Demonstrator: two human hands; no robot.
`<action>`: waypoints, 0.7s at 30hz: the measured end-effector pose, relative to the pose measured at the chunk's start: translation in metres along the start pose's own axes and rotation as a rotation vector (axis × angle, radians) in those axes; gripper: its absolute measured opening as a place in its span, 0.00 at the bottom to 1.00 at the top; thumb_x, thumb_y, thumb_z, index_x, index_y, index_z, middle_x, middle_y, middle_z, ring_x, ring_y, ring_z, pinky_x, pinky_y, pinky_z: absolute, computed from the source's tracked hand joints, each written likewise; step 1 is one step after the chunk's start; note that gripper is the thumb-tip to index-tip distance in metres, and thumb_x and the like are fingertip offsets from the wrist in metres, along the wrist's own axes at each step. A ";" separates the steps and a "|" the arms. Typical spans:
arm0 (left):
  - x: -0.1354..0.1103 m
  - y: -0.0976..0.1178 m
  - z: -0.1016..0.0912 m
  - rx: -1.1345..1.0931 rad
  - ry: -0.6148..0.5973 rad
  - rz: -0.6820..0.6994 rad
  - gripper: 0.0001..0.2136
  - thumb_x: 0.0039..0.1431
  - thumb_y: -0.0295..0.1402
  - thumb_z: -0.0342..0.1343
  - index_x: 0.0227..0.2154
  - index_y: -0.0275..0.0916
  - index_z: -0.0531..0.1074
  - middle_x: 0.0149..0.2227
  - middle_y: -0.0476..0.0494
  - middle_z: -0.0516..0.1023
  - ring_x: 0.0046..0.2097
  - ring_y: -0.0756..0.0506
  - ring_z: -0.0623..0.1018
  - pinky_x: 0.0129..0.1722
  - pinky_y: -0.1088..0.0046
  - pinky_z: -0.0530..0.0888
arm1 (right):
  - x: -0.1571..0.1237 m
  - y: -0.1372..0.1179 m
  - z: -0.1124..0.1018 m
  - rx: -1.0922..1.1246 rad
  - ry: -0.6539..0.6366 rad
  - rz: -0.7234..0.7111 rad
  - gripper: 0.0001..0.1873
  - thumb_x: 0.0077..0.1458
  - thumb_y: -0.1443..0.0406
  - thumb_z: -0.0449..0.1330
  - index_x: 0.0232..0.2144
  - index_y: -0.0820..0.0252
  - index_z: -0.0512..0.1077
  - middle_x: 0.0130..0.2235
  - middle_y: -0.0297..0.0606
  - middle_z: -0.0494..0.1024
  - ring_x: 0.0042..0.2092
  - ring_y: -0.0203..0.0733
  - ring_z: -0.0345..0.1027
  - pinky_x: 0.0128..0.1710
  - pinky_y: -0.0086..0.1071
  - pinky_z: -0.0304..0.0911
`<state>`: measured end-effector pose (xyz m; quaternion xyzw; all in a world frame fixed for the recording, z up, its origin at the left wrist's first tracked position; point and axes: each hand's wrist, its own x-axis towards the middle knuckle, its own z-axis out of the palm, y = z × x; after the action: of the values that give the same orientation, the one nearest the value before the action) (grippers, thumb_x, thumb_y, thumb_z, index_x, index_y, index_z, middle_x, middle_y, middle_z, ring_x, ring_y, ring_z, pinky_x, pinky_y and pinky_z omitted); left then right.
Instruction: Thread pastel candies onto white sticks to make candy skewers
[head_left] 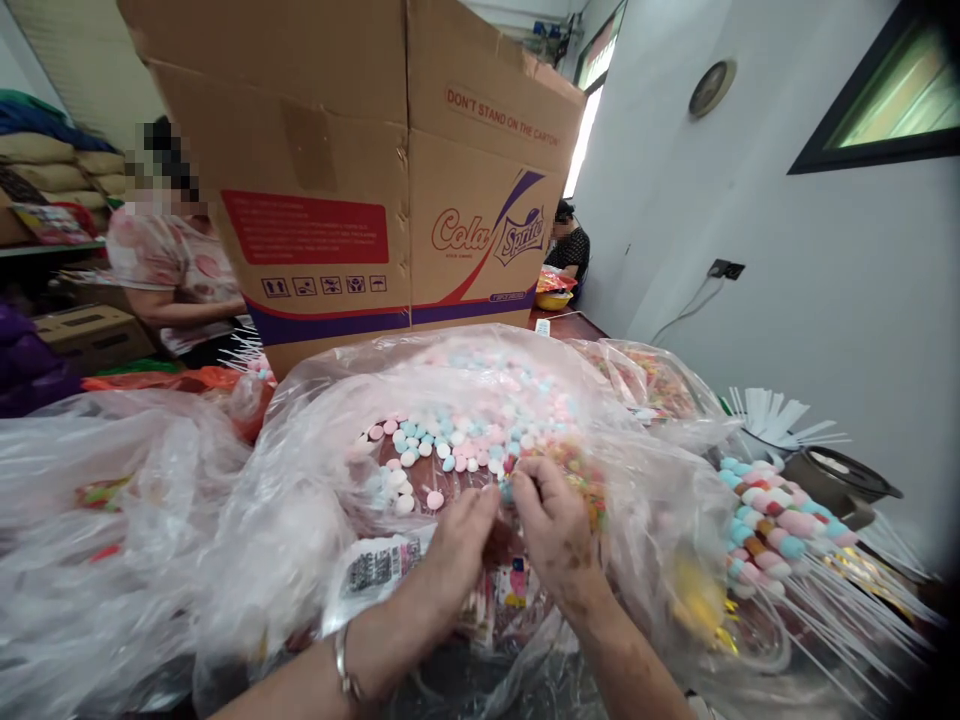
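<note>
My left hand [463, 538] is closed in a pinch, its fingertips against a small blue marshmallow [506, 492]. What else it grips is hidden behind the fingers. From the other side my right hand [553, 520] pinches at the same marshmallow, and a bit of red shows just above it. Both hands work over the mouth of a large clear plastic bag [292, 490]. Loose pink, blue and white marshmallows [465, 447] lie spread inside it, beyond the fingers. Right of my right hand are colourful gummy candies [592, 480], partly under the plastic.
A tall cardboard carton [322, 130] stands behind the bag. Marshmallow skewers [780, 520] on white sticks are piled at right, near a dark pot [832, 475]. A printed packet [382, 570] lies under my left arm. One co-worker [180, 260] sits left, another [570, 245] beyond the carton.
</note>
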<state>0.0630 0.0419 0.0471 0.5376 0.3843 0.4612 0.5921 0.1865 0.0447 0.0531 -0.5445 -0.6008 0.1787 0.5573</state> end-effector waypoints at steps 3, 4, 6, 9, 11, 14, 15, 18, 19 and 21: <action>0.015 0.025 -0.013 -0.182 -0.044 0.008 0.28 0.61 0.61 0.44 0.35 0.39 0.74 0.31 0.42 0.81 0.34 0.41 0.78 0.37 0.64 0.72 | -0.016 -0.006 0.007 0.133 -0.107 0.058 0.11 0.59 0.59 0.54 0.27 0.57 0.68 0.24 0.29 0.67 0.26 0.35 0.60 0.28 0.29 0.57; 0.017 0.032 -0.018 -0.226 -0.078 0.021 0.29 0.58 0.62 0.45 0.34 0.39 0.75 0.31 0.41 0.81 0.35 0.40 0.79 0.39 0.63 0.72 | -0.019 -0.005 0.007 0.185 -0.149 0.111 0.11 0.60 0.58 0.54 0.28 0.58 0.68 0.23 0.28 0.67 0.26 0.35 0.60 0.27 0.28 0.56; 0.016 0.042 -0.030 -0.266 -0.231 0.036 0.30 0.56 0.63 0.49 0.27 0.38 0.77 0.28 0.39 0.82 0.37 0.38 0.79 0.42 0.61 0.71 | -0.021 -0.002 0.005 0.246 -0.183 0.196 0.13 0.61 0.57 0.54 0.29 0.58 0.69 0.23 0.28 0.66 0.25 0.35 0.59 0.25 0.28 0.55; 0.006 0.046 -0.041 -0.156 -0.358 0.013 0.24 0.58 0.53 0.57 0.22 0.35 0.80 0.21 0.42 0.80 0.30 0.42 0.77 0.39 0.65 0.69 | -0.016 0.001 -0.002 0.140 -0.062 0.109 0.13 0.60 0.59 0.54 0.26 0.57 0.67 0.22 0.28 0.66 0.25 0.35 0.59 0.25 0.28 0.56; 0.000 0.042 -0.041 -0.124 -0.293 -0.029 0.20 0.61 0.45 0.59 0.23 0.34 0.80 0.19 0.45 0.78 0.27 0.45 0.74 0.37 0.69 0.68 | -0.014 -0.001 -0.003 0.009 0.045 -0.077 0.10 0.58 0.62 0.53 0.25 0.56 0.66 0.22 0.30 0.68 0.26 0.36 0.61 0.27 0.29 0.57; -0.003 0.037 -0.033 -0.221 -0.179 -0.063 0.16 0.61 0.43 0.60 0.26 0.34 0.78 0.24 0.47 0.80 0.31 0.47 0.75 0.36 0.73 0.68 | -0.020 -0.008 0.003 -0.034 -0.004 -0.293 0.08 0.58 0.65 0.53 0.27 0.57 0.68 0.25 0.32 0.70 0.28 0.37 0.63 0.30 0.30 0.60; -0.003 0.037 -0.030 -0.267 -0.148 -0.060 0.14 0.59 0.42 0.62 0.28 0.35 0.78 0.27 0.47 0.80 0.32 0.48 0.76 0.37 0.73 0.69 | -0.024 -0.011 0.005 0.007 -0.053 -0.288 0.08 0.57 0.65 0.54 0.26 0.57 0.68 0.25 0.32 0.69 0.28 0.37 0.63 0.31 0.30 0.60; -0.008 0.036 -0.020 -0.387 -0.059 -0.008 0.12 0.51 0.36 0.67 0.37 0.38 0.75 0.33 0.49 0.81 0.37 0.48 0.78 0.43 0.73 0.72 | -0.037 -0.018 0.014 0.296 -0.173 0.008 0.08 0.57 0.61 0.58 0.29 0.58 0.70 0.25 0.31 0.67 0.26 0.35 0.59 0.27 0.28 0.59; -0.012 0.035 -0.017 -0.424 -0.032 0.017 0.14 0.50 0.34 0.68 0.40 0.39 0.74 0.36 0.49 0.81 0.39 0.48 0.79 0.45 0.72 0.72 | -0.040 -0.021 0.016 0.429 -0.205 0.162 0.10 0.57 0.58 0.59 0.31 0.58 0.71 0.25 0.30 0.66 0.25 0.34 0.57 0.24 0.27 0.57; -0.022 0.032 -0.011 -0.490 0.008 0.059 0.15 0.51 0.31 0.67 0.42 0.41 0.73 0.38 0.49 0.82 0.41 0.48 0.79 0.46 0.73 0.73 | -0.047 -0.027 0.020 0.666 -0.277 0.432 0.16 0.55 0.52 0.62 0.33 0.59 0.72 0.23 0.27 0.62 0.22 0.31 0.51 0.18 0.25 0.51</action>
<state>0.0417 0.0239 0.0766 0.3870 0.2473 0.5599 0.6896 0.1469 0.0029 0.0467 -0.4190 -0.4513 0.5475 0.5665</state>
